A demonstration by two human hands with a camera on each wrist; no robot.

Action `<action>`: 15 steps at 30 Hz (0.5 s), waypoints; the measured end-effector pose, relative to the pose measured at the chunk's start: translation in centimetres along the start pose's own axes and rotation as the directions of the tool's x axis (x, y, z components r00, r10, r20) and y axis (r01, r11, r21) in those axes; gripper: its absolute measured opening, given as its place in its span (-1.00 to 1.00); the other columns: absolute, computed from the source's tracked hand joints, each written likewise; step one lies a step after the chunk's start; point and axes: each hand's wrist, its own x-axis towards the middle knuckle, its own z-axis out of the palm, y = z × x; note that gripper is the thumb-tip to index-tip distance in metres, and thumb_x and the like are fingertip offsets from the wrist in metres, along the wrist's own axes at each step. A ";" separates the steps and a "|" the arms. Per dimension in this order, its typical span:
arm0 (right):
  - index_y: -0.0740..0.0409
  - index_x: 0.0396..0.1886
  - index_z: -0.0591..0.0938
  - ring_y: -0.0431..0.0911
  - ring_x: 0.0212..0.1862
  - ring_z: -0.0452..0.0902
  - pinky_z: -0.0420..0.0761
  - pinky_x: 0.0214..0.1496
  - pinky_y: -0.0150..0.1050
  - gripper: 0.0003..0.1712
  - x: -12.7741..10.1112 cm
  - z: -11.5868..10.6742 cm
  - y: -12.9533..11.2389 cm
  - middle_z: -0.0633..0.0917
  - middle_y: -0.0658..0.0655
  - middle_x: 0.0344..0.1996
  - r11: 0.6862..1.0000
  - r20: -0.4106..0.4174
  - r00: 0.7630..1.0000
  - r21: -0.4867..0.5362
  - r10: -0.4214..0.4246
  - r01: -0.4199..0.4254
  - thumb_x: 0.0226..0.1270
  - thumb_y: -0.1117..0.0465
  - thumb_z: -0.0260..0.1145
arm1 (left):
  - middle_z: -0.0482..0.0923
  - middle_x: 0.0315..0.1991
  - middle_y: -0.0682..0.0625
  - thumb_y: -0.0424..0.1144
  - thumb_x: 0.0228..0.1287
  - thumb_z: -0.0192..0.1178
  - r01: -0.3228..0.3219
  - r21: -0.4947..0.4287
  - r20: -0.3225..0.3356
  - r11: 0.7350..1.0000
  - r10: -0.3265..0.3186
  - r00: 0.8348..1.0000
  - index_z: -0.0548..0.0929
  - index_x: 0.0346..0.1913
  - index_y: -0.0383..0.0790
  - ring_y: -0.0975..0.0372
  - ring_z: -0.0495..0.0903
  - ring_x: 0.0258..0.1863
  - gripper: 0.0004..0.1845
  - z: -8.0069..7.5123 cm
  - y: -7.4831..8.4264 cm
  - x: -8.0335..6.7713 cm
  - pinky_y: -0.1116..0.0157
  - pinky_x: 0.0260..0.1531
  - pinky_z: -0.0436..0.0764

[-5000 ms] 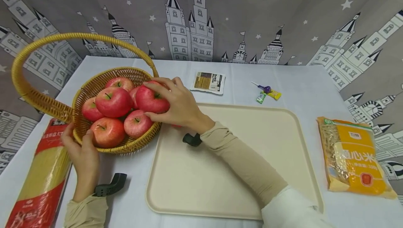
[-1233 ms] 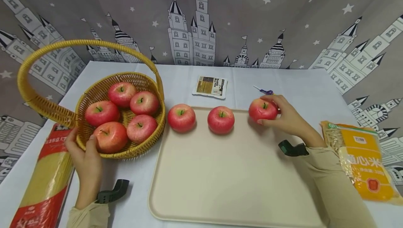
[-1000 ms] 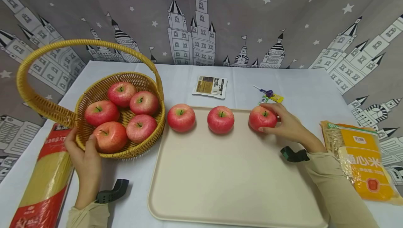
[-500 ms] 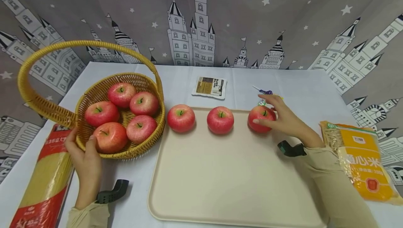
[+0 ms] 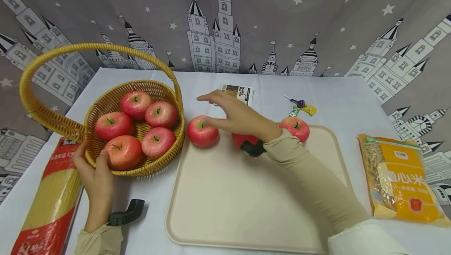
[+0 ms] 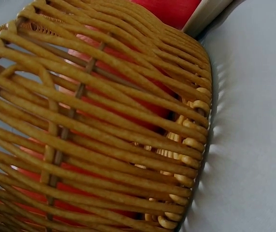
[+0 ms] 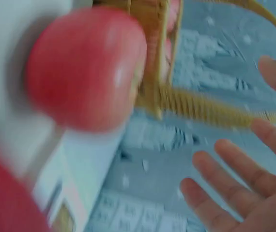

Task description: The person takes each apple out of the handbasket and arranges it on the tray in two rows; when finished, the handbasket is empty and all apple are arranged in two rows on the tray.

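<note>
Apples: three sit along the far edge of the beige tray, one at the left corner, one in the middle mostly hidden under my wrist, one at the right. My right hand hangs above the left and middle apples, fingers spread and straight, holding nothing, pointing toward the basket; right wrist view is blurred but shows my open fingers and the left apple with basket weave behind it. My left hand grips the near rim of the wicker basket, thumb curled over the rim and touching the front-left apple inside. Five apples lie in the basket: that one, front-right, left, back, back-right. Left wrist view shows only the basket wall close up, red showing through the weave. Basket handle arches up and to the left. Basket sits just beside the tray's left edge, on a white tablecloth. Long red-and-yellow noodle pack lies left of the basket, near my left hand. Small flat packet behind the tray, partly behind my fingers. Purple lollipop and small candy wrappers behind the right apple. Orange bag of pasta right of the tray, apart from it.
</note>
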 end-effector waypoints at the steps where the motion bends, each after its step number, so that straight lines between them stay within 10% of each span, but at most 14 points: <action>1: 0.00 0.23 0.36 -0.16 0.12 0.37 0.37 0.19 -0.29 -0.37 0.9 0.7 -0.5 0.45 -0.01 0.12 1.000 0.019 1.000 0.016 -0.024 0.023 0.17 -0.06 0.24 | 0.06 0.32 -0.03 -0.27 0.30 -0.16 -0.003 0.006 -0.005 1.000 0.004 1.000 0.11 0.29 -0.09 0.32 0.07 0.31 -0.51 0.0 0.0 0.0 0.43 0.33 -0.01; 8: 0.02 0.27 0.32 -0.26 0.26 0.25 0.18 0.30 -0.49 -0.28 5.9 6.1 -3.0 0.40 -0.04 0.23 0.995 0.159 0.983 -0.023 -0.093 0.098 0.16 -0.15 0.21 | 0.08 0.32 -0.03 -0.28 0.28 -0.14 -0.016 -0.014 -0.015 1.000 0.016 1.000 0.13 0.28 -0.09 0.31 0.10 0.29 -0.51 0.1 -0.1 0.0 0.42 0.34 0.03; 15: -0.26 0.38 0.08 -0.24 0.25 0.30 0.27 0.29 -0.15 -0.09 8.1 8.9 -5.3 0.19 -0.08 0.36 0.969 0.328 0.941 -0.245 0.077 0.006 0.04 -0.41 0.11 | 0.07 0.32 -0.02 -0.28 0.29 -0.14 -0.014 -0.008 -0.007 1.000 0.014 1.000 0.12 0.28 -0.08 0.30 0.09 0.31 -0.51 0.1 -0.4 0.0 0.41 0.34 0.01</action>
